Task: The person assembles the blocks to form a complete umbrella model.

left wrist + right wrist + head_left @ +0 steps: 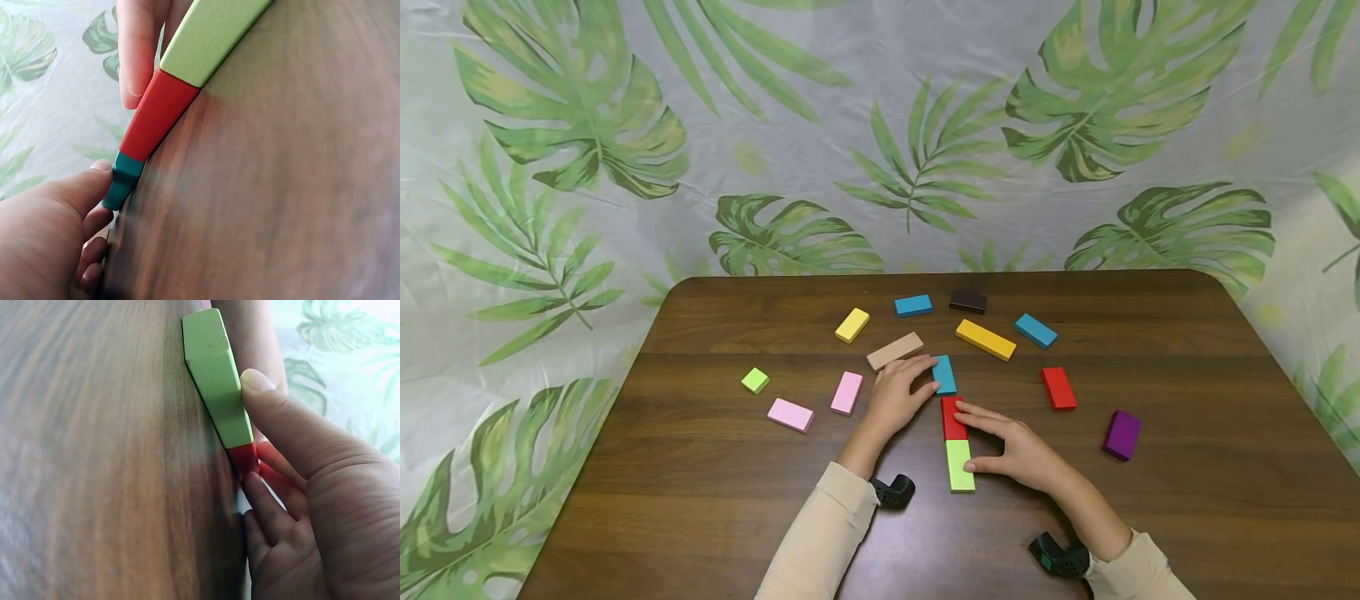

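Observation:
Three blocks lie end to end in a line: a light green block point(959, 467) nearest, a red block point(952, 421) in the middle and a blue block point(945, 375) at the far end. My left hand point(901, 392) pinches the blue block, the thumb near its red-side end and the index finger at its far end. In the left wrist view the thumb overlaps the edge of the blue block point(123, 181). On the line's right side, my right hand point(1018, 450) has its thumb on the light green block point(222, 400) and extended fingers on the red block point(244, 459).
Beyond the left hand lies a tan block point(895, 351). Pink blocks point(847, 393) and a small green block point(756, 381) are at left. Yellow point(852, 325), orange-yellow point(986, 339) and dark point(967, 301) blocks lie farther back; red point(1058, 388) and purple point(1122, 435) ones are at right.

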Demonstrator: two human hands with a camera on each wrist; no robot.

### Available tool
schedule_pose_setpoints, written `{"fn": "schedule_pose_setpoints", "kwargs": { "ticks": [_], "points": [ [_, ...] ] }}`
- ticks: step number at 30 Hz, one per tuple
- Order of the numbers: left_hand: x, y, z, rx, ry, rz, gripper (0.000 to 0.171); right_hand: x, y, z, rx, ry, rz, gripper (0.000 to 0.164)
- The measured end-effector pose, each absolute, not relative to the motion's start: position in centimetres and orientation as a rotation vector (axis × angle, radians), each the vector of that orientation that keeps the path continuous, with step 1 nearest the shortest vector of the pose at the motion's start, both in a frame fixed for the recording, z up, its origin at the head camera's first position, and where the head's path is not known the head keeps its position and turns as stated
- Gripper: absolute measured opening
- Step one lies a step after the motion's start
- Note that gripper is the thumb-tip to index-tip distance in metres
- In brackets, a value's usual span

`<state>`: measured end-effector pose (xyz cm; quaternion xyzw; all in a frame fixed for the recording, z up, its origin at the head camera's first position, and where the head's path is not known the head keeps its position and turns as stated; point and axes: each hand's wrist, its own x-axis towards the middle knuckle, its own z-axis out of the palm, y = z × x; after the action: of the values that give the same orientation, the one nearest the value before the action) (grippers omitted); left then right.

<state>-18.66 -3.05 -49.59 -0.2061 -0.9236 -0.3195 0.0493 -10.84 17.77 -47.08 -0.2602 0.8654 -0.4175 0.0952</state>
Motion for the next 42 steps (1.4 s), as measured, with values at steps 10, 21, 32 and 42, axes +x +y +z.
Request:
{"fn": "schedule_pose_setpoints", "kwargs": {
  "ticks": [10, 21, 32, 42],
  "points": [
    [-18.4, -2.9, -49.8, -0.652, -2.763, -0.941, 0.039, -11.2, 18.3, -48.5, -0.805, 2.572, -1.250, 0.068],
    [-18.6, -2.9, -49.7, -0.681, -2.825, -0.895, 0.041, -11.2, 18.3, -48.3, -0.804, 2.572, -1.234, 0.068],
    [-18.5, -2.8, -49.6, -0.688, -2.830, -0.875, 0.041, -11.2, 18.2, -48.3, -0.811, 2.576, -1.238, 0.068],
    [-18.4, -2.4, -49.6, -0.663, -2.824, -0.862, 0.042, -11.3, 18.3, -48.6, -0.831, 2.572, -1.257, 0.068]
  ]
}}
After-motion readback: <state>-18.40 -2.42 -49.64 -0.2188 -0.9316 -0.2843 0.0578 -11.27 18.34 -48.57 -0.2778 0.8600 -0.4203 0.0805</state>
